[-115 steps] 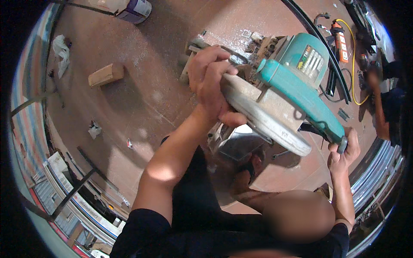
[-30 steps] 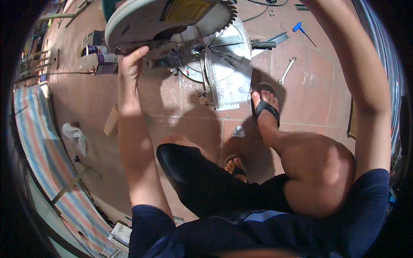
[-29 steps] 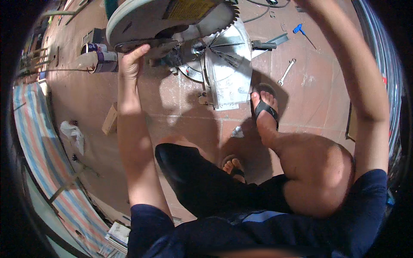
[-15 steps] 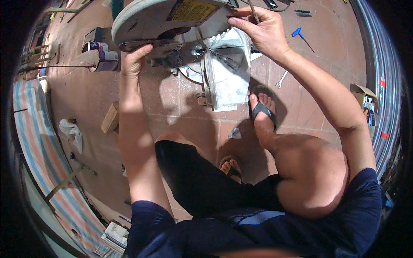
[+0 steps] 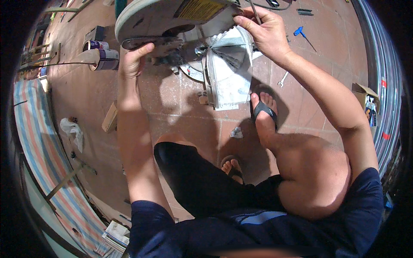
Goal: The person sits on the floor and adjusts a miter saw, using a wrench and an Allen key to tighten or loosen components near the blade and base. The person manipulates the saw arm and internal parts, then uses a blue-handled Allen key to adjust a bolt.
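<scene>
Since a second ago, the right hand (image 5: pixel 271 36) has come into view from beyond the top edge and now sits at the toothed rim of the blade (image 5: pixel 215 26). It is curled, with a thin rod (image 5: pixel 254 11) gripped across it and the thumb tip at the blade's edge. The left hand (image 5: pixel 134 62) has stayed at the lower left of the guard (image 5: pixel 148 19), thumb against its edge; the other fingers are mostly hidden, so whether they grip cannot be told.

The saw (image 5: pixel 195 36) stands on the floor (image 5: pixel 185 124) in front of the person's feet, its pale base (image 5: pixel 229 79) below the blade. To its right lie a blue-handled tool (image 5: pixel 300 31) and a wrench (image 5: pixel 282 79); to its left are a wood block (image 5: pixel 110 118) and a bucket (image 5: pixel 107 59).
</scene>
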A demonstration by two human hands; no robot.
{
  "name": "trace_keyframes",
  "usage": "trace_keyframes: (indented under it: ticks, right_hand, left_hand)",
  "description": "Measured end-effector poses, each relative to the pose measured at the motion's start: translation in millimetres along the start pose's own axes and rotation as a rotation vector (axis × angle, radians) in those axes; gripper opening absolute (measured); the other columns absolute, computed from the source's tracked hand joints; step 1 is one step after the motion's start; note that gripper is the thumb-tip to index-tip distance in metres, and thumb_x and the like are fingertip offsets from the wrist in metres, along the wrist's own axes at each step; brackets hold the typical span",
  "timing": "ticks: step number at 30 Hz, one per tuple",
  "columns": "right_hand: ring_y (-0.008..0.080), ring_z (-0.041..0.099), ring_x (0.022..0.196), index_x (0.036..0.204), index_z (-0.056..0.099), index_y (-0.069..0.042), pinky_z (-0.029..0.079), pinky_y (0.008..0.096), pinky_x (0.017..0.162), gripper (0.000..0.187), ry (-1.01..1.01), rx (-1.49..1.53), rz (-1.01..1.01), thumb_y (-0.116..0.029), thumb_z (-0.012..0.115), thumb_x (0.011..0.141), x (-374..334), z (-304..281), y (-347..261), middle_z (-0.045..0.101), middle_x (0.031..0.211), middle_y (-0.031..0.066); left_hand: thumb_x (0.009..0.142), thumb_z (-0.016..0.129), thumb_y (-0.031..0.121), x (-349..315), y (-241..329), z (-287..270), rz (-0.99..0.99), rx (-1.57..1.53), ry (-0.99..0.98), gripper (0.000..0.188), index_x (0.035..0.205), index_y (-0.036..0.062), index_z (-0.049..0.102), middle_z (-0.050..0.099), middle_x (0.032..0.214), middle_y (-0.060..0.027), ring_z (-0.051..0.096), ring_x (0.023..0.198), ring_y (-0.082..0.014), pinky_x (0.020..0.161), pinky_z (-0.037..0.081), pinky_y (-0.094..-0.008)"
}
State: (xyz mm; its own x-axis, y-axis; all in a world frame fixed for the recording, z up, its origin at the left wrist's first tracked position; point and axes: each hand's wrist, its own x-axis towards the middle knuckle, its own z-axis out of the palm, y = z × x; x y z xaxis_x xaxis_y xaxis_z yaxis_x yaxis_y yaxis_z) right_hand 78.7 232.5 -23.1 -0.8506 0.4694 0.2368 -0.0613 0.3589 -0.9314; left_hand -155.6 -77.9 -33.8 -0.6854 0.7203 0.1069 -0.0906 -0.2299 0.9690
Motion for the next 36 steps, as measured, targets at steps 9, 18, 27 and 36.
trace_keyframes:
  ticks: [9, 18, 27, 36]
  right_hand:
    - [0.0093, 0.071, 0.09, 0.111, 0.078, -0.002, 0.058, 0.0279, 0.081, 0.024, 0.003, 0.022, -0.098, -0.022, 0.081, 0.099, 0, -1, 6, 0.079, 0.098, 0.0039]
    - [0.0058, 0.061, 0.075, 0.095, 0.076, 0.003, 0.051, 0.0272, 0.066, 0.008, 0.0, -0.04, -0.187, -0.003, 0.08, 0.092, 23, -10, -35, 0.07, 0.08, 0.0004]
    - [0.0069, 0.067, 0.087, 0.111, 0.078, -0.003, 0.056, 0.0267, 0.078, 0.022, -0.046, 0.053, -0.083, -0.023, 0.079, 0.101, -7, -6, 33, 0.076, 0.095, 0.001]
    - [0.0073, 0.067, 0.086, 0.109, 0.078, -0.002, 0.058, 0.0284, 0.077, 0.02, -0.011, 0.036, 0.128, -0.019, 0.079, 0.1, -12, 9, 47, 0.077, 0.095, -0.0003]
  left_hand:
    - [0.081, 0.087, 0.002, 4, -1, 0, -0.06, 0.012, -0.008, 0.071, 0.146, 0.002, 0.059, 0.067, 0.138, -0.0116, 0.062, 0.127, -0.0274, 0.113, 0.048, -0.0415]
    - [0.08, 0.093, 0.013, -2, -13, 4, 0.0, 0.131, 0.129, 0.075, 0.145, 0.0036, 0.059, 0.065, 0.139, -0.0093, 0.06, 0.13, -0.0302, 0.115, 0.045, -0.0446]
    - [0.074, 0.096, 0.012, 2, -7, 19, -0.004, 0.171, 0.074, 0.076, 0.141, 0.0033, 0.063, 0.067, 0.136, -0.0089, 0.062, 0.127, -0.0276, 0.113, 0.047, -0.0422]
    - [0.076, 0.092, 0.002, 14, 6, 17, -0.017, 0.267, 0.007, 0.06, 0.132, 0.0035, 0.07, 0.075, 0.124, -0.0075, 0.068, 0.116, -0.022, 0.105, 0.053, -0.0385]
